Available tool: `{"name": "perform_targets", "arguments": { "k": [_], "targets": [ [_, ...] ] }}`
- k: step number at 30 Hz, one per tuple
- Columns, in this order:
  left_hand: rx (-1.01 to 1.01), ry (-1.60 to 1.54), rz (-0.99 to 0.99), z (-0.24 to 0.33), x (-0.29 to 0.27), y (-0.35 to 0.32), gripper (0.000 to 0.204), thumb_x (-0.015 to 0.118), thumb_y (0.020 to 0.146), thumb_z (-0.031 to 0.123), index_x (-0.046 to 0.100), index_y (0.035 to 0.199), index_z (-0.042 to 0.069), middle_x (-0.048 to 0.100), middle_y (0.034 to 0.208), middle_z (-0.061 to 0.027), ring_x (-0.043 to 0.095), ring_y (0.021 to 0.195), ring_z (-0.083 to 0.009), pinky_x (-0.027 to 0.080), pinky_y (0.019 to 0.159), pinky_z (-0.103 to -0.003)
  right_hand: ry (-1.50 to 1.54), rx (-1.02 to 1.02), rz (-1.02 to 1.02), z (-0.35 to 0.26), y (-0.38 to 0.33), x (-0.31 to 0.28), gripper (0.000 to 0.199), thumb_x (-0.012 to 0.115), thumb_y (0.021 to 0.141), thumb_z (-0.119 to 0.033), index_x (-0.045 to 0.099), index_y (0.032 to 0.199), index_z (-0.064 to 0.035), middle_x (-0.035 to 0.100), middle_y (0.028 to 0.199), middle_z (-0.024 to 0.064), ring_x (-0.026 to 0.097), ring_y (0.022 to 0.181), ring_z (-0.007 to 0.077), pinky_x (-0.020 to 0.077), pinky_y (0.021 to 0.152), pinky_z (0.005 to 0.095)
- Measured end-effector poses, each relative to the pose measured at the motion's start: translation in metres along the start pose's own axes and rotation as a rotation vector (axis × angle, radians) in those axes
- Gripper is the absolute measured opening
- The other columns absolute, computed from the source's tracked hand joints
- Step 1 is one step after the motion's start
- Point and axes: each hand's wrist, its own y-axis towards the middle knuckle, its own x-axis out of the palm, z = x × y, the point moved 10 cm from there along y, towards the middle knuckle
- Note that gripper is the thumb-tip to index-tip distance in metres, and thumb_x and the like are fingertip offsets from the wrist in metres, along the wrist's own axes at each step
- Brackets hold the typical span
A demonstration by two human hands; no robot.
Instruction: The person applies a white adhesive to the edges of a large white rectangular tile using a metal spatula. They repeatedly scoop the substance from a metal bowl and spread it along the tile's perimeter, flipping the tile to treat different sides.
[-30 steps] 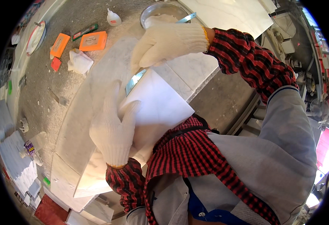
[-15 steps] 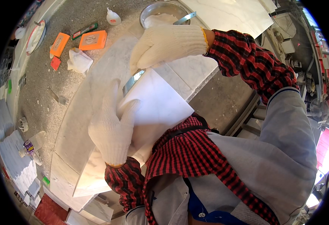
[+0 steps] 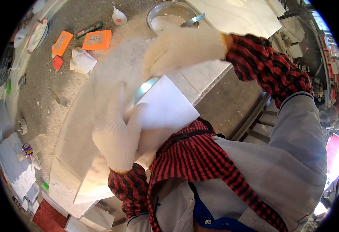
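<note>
Low in the middle, the gloved left hand lies flat with open fingers pinning 1 white square tile so it stays put on the marble table, while the right hand above curls around something hidden, maybe that metal blade.

Speckled worktop: marble slab, orange pads, metal bowl, perhaps glue bottle.
</note>
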Motion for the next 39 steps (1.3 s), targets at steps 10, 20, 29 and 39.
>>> {"name": "perform_targets", "arguments": {
  "k": [10, 20, 29, 39],
  "targets": [
    [0.179, -0.008, 0.154, 0.014, -0.011, 0.000, 0.055, 0.078, 0.079, 0.032, 0.064, 0.129, 0.014, 0.072, 0.111, -0.0098, 0.070, 0.086, -0.0308, 0.055, 0.072, -0.038, 0.062, 0.217, 0.061, 0.044, -0.020, -0.001, 0.030, 0.057, 0.087, -0.007, 0.069, 0.114, -0.0091, 0.069, 0.104, 0.0025, 0.058, 0.077, 0.0199, 0.0445, 0.064, 0.0328],
    [0.074, -0.084, 0.092, 0.012, -0.010, -0.001, 0.057, 0.080, 0.078, 0.030, 0.064, 0.129, 0.011, 0.073, 0.106, -0.0120, 0.071, 0.086, -0.0288, 0.055, 0.073, -0.036, 0.887, 0.731, -0.042, 0.046, -0.015, 0.009, 0.028, 0.061, 0.089, -0.025, 0.077, 0.106, -0.0089, 0.050, 0.059, -0.0027, 0.044, 0.053, 0.0063, 0.0336, 0.048, 0.0250],
    [-0.008, -0.064, 0.006, 0.001, -0.003, -0.003, 0.064, 0.075, 0.080, 0.030, 0.058, 0.138, 0.012, 0.070, 0.112, -0.0125, 0.067, 0.080, -0.0276, 0.052, 0.071, -0.036, 1.046, 0.694, -0.132, 0.052, 0.000, 0.031, 0.025, 0.062, 0.088, -0.021, 0.079, 0.104, -0.0121, 0.065, 0.074, -0.0042, 0.051, 0.062, 0.0053, 0.0388, 0.055, 0.0235],
    [0.044, -0.024, 0.086, 0.004, -0.006, -0.003, 0.056, 0.082, 0.076, 0.033, 0.067, 0.127, 0.013, 0.073, 0.099, -0.0109, 0.069, 0.075, -0.0272, 0.054, 0.066, -0.036, 0.887, 0.782, -0.362, 0.056, -0.022, 0.022, 0.026, 0.062, 0.088, -0.021, 0.078, 0.106, -0.0112, 0.061, 0.072, -0.0024, 0.050, 0.062, 0.0054, 0.0375, 0.053, 0.0236]
  ]
}}
